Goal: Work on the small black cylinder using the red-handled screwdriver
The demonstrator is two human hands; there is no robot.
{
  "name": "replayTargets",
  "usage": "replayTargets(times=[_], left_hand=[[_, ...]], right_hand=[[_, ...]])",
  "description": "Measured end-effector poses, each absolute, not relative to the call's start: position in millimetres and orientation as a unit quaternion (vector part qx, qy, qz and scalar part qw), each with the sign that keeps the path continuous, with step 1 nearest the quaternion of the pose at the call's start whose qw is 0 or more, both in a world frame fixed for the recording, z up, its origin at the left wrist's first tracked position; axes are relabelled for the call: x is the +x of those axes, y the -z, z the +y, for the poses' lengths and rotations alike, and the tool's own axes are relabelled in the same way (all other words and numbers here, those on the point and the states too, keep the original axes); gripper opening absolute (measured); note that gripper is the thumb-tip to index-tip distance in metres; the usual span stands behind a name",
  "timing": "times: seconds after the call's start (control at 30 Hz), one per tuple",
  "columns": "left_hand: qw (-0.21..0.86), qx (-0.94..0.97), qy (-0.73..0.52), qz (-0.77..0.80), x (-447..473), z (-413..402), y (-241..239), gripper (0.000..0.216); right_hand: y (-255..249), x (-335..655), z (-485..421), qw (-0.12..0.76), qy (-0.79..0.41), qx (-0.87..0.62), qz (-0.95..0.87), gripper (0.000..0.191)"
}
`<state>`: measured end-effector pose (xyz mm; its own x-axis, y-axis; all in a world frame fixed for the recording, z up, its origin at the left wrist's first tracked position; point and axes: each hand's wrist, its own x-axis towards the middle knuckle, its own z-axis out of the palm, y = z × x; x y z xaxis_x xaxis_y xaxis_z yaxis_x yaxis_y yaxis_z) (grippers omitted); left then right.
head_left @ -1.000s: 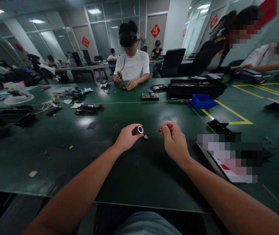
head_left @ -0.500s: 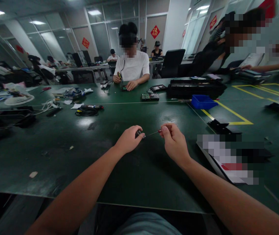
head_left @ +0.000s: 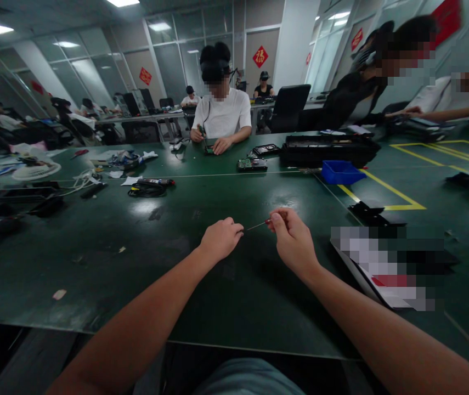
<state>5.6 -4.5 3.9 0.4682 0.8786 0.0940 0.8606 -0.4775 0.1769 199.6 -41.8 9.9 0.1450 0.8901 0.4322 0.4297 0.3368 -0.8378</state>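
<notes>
My right hand (head_left: 295, 240) is closed round the handle of a screwdriver (head_left: 255, 226), whose thin metal shaft points left. The shaft's tip reaches the fingers of my left hand (head_left: 221, 239). Those fingers are curled and closed, with the back of the hand turned up; a small dark bit shows at the fingertips, but the rest of what they hold is hidden. Both hands are just above the green tabletop (head_left: 234, 307), a short gap apart.
A papered board (head_left: 366, 269) lies right of my right forearm. Beyond are black brackets (head_left: 376, 214), a blue bin (head_left: 342, 172), a long black casing (head_left: 328, 149), a circuit board (head_left: 252, 164) and a coiled cable (head_left: 148, 188). Across the table a person (head_left: 222, 112) works.
My left hand has rolled over, so the dark piece with a shiny rim seen earlier is now mostly covered by the fingers. My right hand and the screwdriver have hardly moved.
</notes>
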Motion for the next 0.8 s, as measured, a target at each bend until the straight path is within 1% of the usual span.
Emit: replayTargets(times=[0.1, 0.2, 0.33, 0.4, 0.43, 0.5, 0.57, 0.67, 0.8], left_hand=[[0.115, 0.835, -0.133, 0.521, 0.7, -1.1, -4.8, 0.029], [0.261, 0.765, -0.242, 0.537, -9.7, 5.4, -9.3, 0.025], [0.502, 0.525, -0.419, 0.544, -31.0, 15.6, -26.3, 0.020], [0.587, 0.391, -0.491, 0.512, -46.2, 20.2, -37.1, 0.019], [0.610, 0.339, -0.515, 0.498, -55.2, 22.3, -41.8, 0.017], [0.621, 0.272, -0.549, 0.488, -76.1, 25.5, -48.4, 0.014], [0.603, 0.240, -0.573, 0.500, -100.6, 27.1, -50.9, 0.010], [0.544, 0.217, -0.606, 0.537, -142.3, 25.2, -50.4, 0.008], [0.447, 0.196, -0.647, 0.586, -199.4, 13.9, -53.1, 0.012]], right_hand=[[-11.2, 199.7, -42.6, 0.533, -0.218, -0.533, -0.620, 0.025], [-11.4, 200.5, -43.1, 0.531, -0.223, -0.534, -0.619, 0.025], [-10.7, 201.0, -43.1, 0.527, -0.229, -0.535, -0.619, 0.025], [-10.6, 200.7, -42.9, 0.526, -0.231, -0.536, -0.618, 0.025], [-10.7, 200.6, -42.8, 0.526, -0.230, -0.538, -0.618, 0.025], [-11.1, 200.6, -42.8, 0.523, -0.228, -0.541, -0.617, 0.025], [-11.5, 201.0, -43.1, 0.519, -0.228, -0.543, -0.619, 0.025], [-11.2, 201.5, -43.6, 0.518, -0.230, -0.542, -0.621, 0.025], [-10.6, 201.0, -43.3, 0.517, -0.233, -0.541, -0.622, 0.025]])
